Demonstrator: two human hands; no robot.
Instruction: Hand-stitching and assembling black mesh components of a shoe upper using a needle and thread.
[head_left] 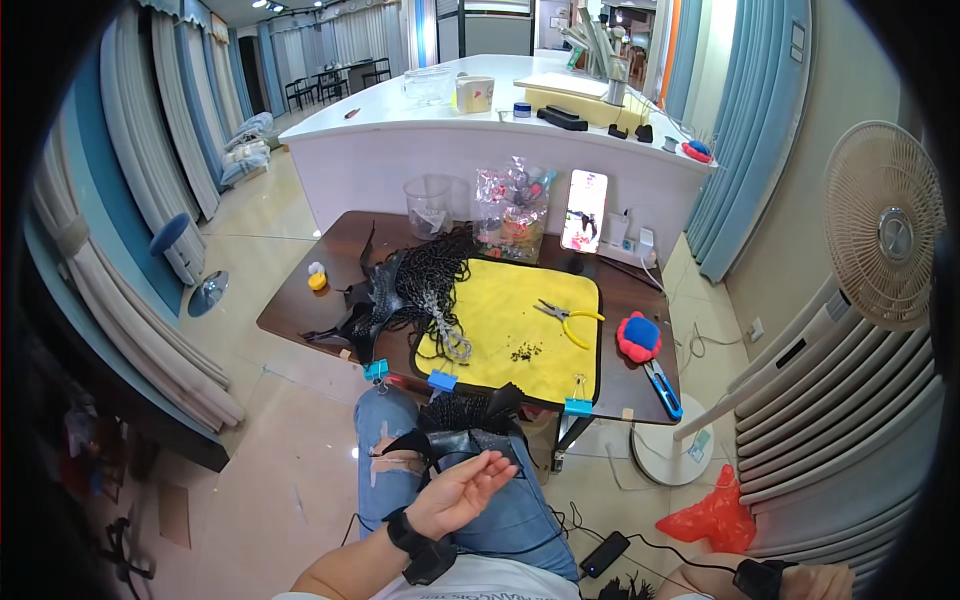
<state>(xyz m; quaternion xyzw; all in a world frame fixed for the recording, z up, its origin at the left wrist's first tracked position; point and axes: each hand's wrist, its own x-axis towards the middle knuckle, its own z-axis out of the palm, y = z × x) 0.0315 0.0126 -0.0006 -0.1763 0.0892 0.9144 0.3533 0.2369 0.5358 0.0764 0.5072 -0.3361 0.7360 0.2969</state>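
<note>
Left hand [462, 493] open, palm up, touching black fabric [470, 425] | right hand [815, 580] grip possibly closed, unclear

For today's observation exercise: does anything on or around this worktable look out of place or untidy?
Yes. The black beaded mesh sprawls off the yellow mat, and a red plastic bag lies crumpled on the floor.

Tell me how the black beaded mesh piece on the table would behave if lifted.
The black beaded mesh piece probably goes floppy, since it drapes in loose folds over the yellow mat. Its trailing strands may snag the blue binder clips.
</note>
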